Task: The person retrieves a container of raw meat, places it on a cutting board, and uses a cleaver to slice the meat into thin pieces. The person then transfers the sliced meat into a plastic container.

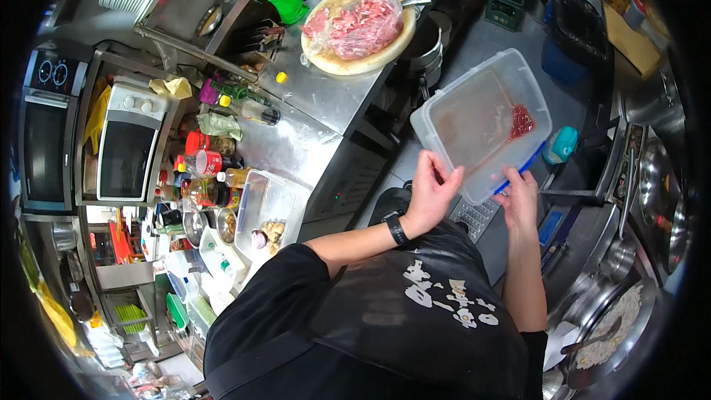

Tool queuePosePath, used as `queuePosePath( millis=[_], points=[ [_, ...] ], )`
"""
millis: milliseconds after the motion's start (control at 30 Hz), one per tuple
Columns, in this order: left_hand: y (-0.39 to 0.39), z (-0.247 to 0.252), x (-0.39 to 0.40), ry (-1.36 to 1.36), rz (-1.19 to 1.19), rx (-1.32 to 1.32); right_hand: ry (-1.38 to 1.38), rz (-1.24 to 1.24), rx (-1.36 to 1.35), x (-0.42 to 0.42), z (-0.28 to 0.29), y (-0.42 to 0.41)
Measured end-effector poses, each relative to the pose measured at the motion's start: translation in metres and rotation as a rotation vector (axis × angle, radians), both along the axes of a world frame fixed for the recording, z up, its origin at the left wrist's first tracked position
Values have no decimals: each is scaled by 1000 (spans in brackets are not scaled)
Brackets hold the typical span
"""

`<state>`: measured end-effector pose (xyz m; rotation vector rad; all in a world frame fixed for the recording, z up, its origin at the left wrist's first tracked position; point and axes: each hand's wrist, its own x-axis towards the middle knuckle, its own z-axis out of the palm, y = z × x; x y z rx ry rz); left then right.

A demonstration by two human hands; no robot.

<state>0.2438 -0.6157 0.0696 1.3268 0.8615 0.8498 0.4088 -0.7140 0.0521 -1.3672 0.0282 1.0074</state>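
Both hands hold a clear plastic food container (472,116) in front of me, tilted over the floor. My left hand (436,189), with a black watch at the wrist, touches its near left rim. My right hand (517,194) grips the near right edge, where a blue strip (519,169) shows. A small patch of dark red liquid or meat residue (522,122) lies inside it. On the counter, a round cutting board (328,66) bears sliced raw meat (366,28), partly under clear plastic, and a metal handle (416,1) sticks out beside the meat.
A steel counter (300,133) runs along the left with bottles, jars and another clear container (261,189) holding ginger and a cut onion. At the right are a stove with a wok (658,189) and a pan of pale food (611,328). A lined bin (577,33) stands ahead on the floor.
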Motion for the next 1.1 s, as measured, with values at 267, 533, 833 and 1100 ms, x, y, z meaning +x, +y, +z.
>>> queuePosePath(
  millis=[267, 533, 833, 1100],
  points=[
    [-25, 25, 16, 107, -391, 115, -74, -275, -111, -16, -11, -60],
    [-42, 72, 19, -49, -985, 163, -218, -712, -273, -56, 3, -103],
    [-87, 123, 45, -182, -1571, 378, -197, -1178, -2, -114, 72, -209],
    [-112, 120, 63, -164, -1750, 389, -291, -1726, 184, -188, 104, -317]
  ],
)
